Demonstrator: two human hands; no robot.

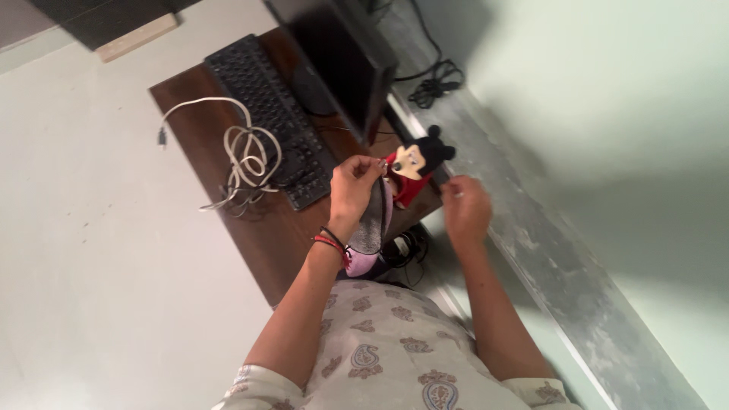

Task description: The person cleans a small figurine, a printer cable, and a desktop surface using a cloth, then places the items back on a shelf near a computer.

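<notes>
My left hand [353, 186] is closed on the top of a pink slipper with a grey sole [373, 226], which hangs from it over the edge of a brown desk [205, 137]. A small cartoon mouse doll in red [414, 167] sticks out from the slipper's upper end, right by my left fingers. My right hand [465, 205] hovers a short way to the right of the doll, fingers loosely curled, holding nothing that I can make out. Red and black bands circle my left wrist.
On the desk lie a black keyboard [273, 114], a coiled white cable [243, 156] and a dark monitor [338, 61]. Black cables [434, 83] trail on the floor by the pale wall. More dark cords [402, 250] hang below the desk edge.
</notes>
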